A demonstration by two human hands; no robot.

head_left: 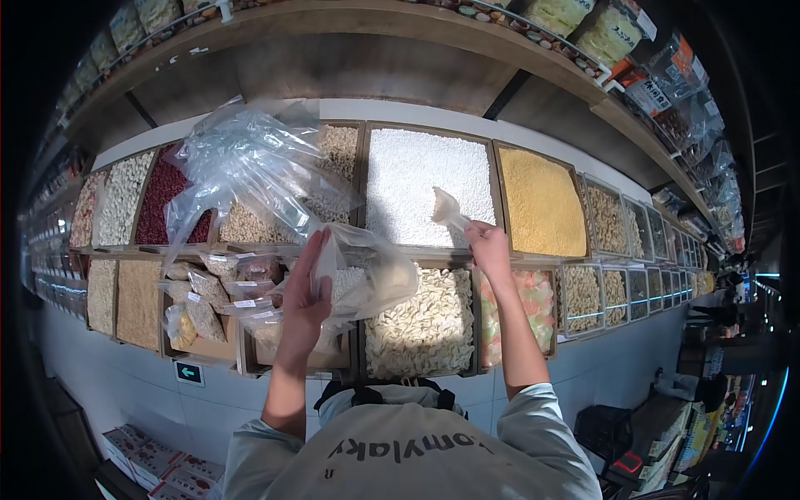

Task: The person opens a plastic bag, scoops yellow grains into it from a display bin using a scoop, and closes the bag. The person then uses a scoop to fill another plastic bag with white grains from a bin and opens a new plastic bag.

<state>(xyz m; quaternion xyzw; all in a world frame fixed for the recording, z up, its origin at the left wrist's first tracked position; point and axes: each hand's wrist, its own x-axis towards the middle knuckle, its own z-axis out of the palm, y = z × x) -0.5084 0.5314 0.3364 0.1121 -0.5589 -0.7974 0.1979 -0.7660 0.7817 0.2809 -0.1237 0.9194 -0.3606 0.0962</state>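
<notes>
My left hand (pixel 307 292) grips a clear plastic bag (pixel 379 271), its mouth spread toward the right. The bag hangs over the front row of bins. In my right hand (pixel 489 248) is the handle of a small translucent scoop (pixel 450 208). The scoop's head rests at the surface of the white grains (pixel 417 171), in a wooden-framed bin. Beyond my left hand, a large crumpled mass of clear plastic (pixel 250 158) lies over the back-row bins. Below the bag, pale flat pieces (pixel 421 333) fill a front bin.
Yellow grains (pixel 543 204) fill the bin right of the white one. Dark red beans (pixel 162 200) sit at back left. Small packed bags (pixel 204 304) stand in a front-left bin. An overhead wooden shelf (pixel 375 21) spans the back. Lidded clear bins (pixel 607 218) continue rightward.
</notes>
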